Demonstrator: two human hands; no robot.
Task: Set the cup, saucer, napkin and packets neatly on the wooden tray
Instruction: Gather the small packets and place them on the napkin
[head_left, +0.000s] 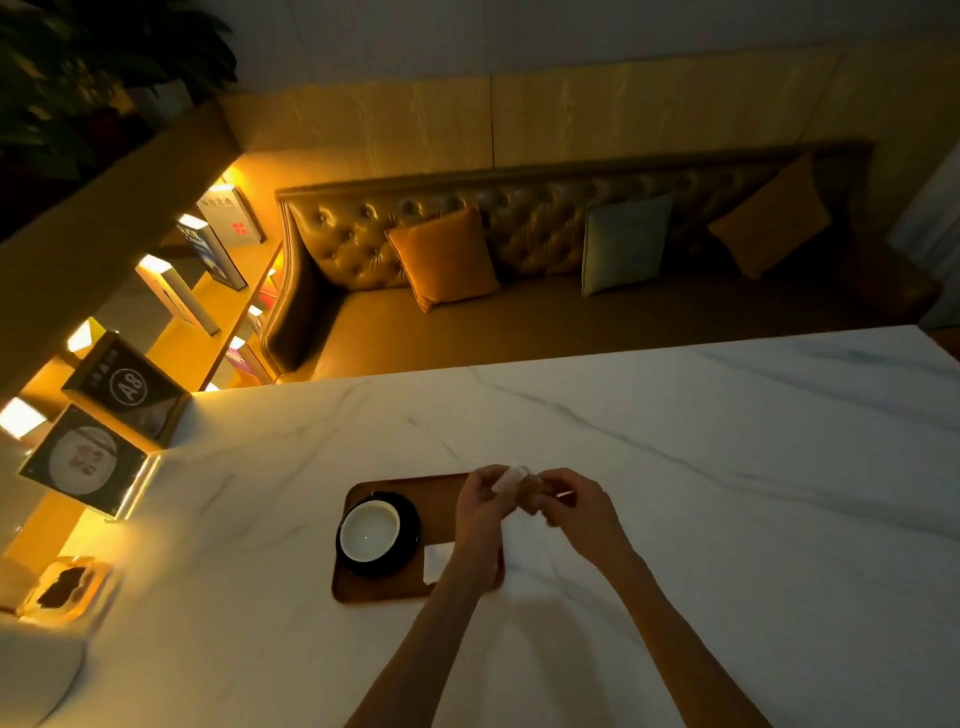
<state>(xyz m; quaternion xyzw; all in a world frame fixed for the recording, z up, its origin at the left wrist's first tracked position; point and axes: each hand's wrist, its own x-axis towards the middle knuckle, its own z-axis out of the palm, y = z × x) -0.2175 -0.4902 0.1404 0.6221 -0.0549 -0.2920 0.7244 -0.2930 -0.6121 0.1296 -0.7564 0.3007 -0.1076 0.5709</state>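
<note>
two hands (480, 501) (576, 506) pinch white and brown packets (519, 486).

A white marble table (727, 467) stands in a dim room lit by warm yellow light. Behind it runs a tufted leather bench (519, 291) with three cushions, against a wood-panelled wall (571, 119). On the left, lit shelves (171, 291) hold books under a dark plant (78, 67).

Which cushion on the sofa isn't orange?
The middle cushion: it is pale grey-green, while the cushions to its left and right are both orange.
</note>
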